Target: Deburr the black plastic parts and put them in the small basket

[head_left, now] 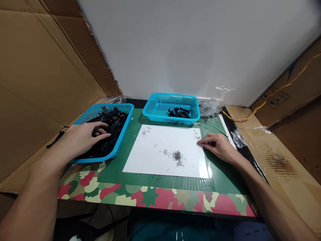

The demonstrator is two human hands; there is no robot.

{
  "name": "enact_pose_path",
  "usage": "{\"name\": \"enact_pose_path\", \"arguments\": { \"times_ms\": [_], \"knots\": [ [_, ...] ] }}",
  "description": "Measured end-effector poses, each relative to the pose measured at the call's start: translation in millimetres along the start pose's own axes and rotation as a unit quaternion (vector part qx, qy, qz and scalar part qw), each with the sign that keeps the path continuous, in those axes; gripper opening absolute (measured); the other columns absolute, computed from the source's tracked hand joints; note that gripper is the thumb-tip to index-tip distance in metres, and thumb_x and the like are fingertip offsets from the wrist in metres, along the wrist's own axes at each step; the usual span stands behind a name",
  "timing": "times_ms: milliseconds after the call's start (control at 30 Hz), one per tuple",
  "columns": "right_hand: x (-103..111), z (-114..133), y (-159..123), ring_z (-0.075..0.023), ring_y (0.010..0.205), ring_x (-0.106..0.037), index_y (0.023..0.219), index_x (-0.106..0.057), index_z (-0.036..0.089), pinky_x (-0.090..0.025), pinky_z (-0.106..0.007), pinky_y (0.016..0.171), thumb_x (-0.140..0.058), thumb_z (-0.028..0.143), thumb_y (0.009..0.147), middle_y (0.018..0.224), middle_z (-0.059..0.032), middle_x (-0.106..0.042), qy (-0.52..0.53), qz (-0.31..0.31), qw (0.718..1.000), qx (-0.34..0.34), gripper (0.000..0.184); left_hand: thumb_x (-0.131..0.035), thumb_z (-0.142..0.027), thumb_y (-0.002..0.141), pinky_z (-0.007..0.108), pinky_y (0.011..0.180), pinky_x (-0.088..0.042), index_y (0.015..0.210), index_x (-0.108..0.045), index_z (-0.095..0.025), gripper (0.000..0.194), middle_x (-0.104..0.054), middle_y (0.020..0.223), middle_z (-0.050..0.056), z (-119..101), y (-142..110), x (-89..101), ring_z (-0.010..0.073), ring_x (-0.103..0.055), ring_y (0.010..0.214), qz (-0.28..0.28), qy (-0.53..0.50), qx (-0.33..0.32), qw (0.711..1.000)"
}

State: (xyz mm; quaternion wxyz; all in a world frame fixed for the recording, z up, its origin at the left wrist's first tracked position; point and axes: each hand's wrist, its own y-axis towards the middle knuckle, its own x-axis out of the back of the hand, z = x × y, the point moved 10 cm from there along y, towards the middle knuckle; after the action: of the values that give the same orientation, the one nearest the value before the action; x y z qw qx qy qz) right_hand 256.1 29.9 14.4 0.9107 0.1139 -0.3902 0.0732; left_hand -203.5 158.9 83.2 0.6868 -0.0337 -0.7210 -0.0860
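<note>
My left hand (86,135) reaches over the left blue basket (122,139), thumb and fingers apart, just above a heap of black plastic parts (116,122). Nothing shows between its fingers. At the right edge of a white sheet (140,157), my right hand (220,146) has its thumb and fingertips pressed together. Beside those fingertips lies a small cluster of thin bent wire pieces (196,137); whether one is pinched is too small to see. A denser pile of the wire pieces (177,155) lies on the sheet's lower middle, with smaller groups around it.
A second blue basket (160,118) stands behind the sheet, holding several black parts (180,113). Clear plastic bags (210,107) and a thin green stick-like tool (220,131) lie at the right. Cardboard (40,67) walls the left side; yellow wires (283,87) run along the right.
</note>
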Motion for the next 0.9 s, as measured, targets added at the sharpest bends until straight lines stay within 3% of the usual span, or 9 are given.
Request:
{"name": "enact_pose_path", "arguments": {
  "times_ms": [133,233,333,567,733,833,900],
  "knots": [
    [-5,10,-4,-0.0205,0.084,-0.069,0.103,-0.085,0.026,-0.051,-0.033,0.074,-0.063,0.029,0.100,0.097,-0.0065,-0.076,0.024,0.041,0.998,0.029,0.023,-0.061,-0.083,0.073,0.026,0.073,-0.043,0.112,-0.074,-0.025,0.071,-0.082,0.092,-0.001,-4,-2,-2.6,0.0224,-0.072,0.087,0.020,-0.037,-0.016,0.999],
    [-4,12,-6,-0.0199,0.085,-0.069,0.102,-0.085,0.026,-0.052,-0.032,0.076,-0.064,0.030,0.099,0.101,-0.0066,-0.076,0.041,0.058,0.997,0.028,0.022,-0.067,-0.072,0.073,0.026,0.072,-0.041,0.102,-0.075,-0.024,0.057,-0.082,0.088,0.000,-7,-2,-3.6,0.0226,-0.072,0.085,0.029,-0.021,-0.022,0.999],
    [2,6,-5,-0.0187,0.078,-0.065,0.101,-0.084,0.024,-0.049,-0.032,0.071,-0.066,0.033,0.098,0.098,-0.0062,-0.077,0.034,0.031,0.999,-0.008,0.020,-0.067,-0.056,0.077,0.025,0.072,-0.037,0.096,-0.077,-0.024,0.038,-0.082,0.088,-0.001,-10,-3,-0.2,0.0222,-0.071,0.087,0.022,0.014,-0.028,0.999],
    [-6,3,0,-0.0180,0.072,-0.059,0.092,-0.082,0.022,-0.044,-0.032,0.069,-0.076,0.032,0.089,0.086,-0.0028,-0.075,0.024,-0.023,0.998,-0.061,0.012,-0.054,-0.046,0.093,0.026,0.079,-0.038,0.124,-0.074,-0.017,0.047,-0.079,0.113,0.004,-14,-13,24.9,0.0238,-0.066,0.093,-0.012,0.020,0.002,1.000],
    [-8,2,1,-0.0191,0.075,-0.061,0.088,-0.081,0.021,-0.044,-0.033,0.071,-0.068,0.028,0.092,0.090,-0.0047,-0.075,0.027,-0.020,0.998,-0.058,0.016,-0.063,-0.043,0.094,0.025,0.076,-0.043,0.123,-0.074,-0.021,0.039,-0.078,0.113,-0.001,-22,-25,53.8,0.0151,-0.058,0.075,-0.110,-0.065,0.053,0.990],
    [-5,1,1,-0.0196,0.075,-0.062,0.089,-0.081,0.022,-0.044,-0.034,0.071,-0.068,0.030,0.093,0.091,-0.0052,-0.076,0.028,-0.031,0.997,-0.058,0.016,-0.064,-0.047,0.097,0.025,0.082,-0.047,0.124,-0.072,-0.020,0.040,-0.078,0.111,0.000,-46,-31,70.0,0.0150,-0.063,0.086,-0.184,-0.170,0.011,0.968],
    [-6,3,1,-0.0199,0.075,-0.062,0.090,-0.081,0.022,-0.044,-0.033,0.072,-0.071,0.030,0.091,0.089,-0.0047,-0.076,0.034,-0.036,0.997,-0.058,0.013,-0.064,-0.049,0.099,0.029,0.090,-0.051,0.123,-0.071,-0.017,0.041,-0.078,0.101,0.001,-71,-31,71.8,0.0173,-0.067,0.095,-0.179,-0.290,-0.045,0.939]
  ]
}}
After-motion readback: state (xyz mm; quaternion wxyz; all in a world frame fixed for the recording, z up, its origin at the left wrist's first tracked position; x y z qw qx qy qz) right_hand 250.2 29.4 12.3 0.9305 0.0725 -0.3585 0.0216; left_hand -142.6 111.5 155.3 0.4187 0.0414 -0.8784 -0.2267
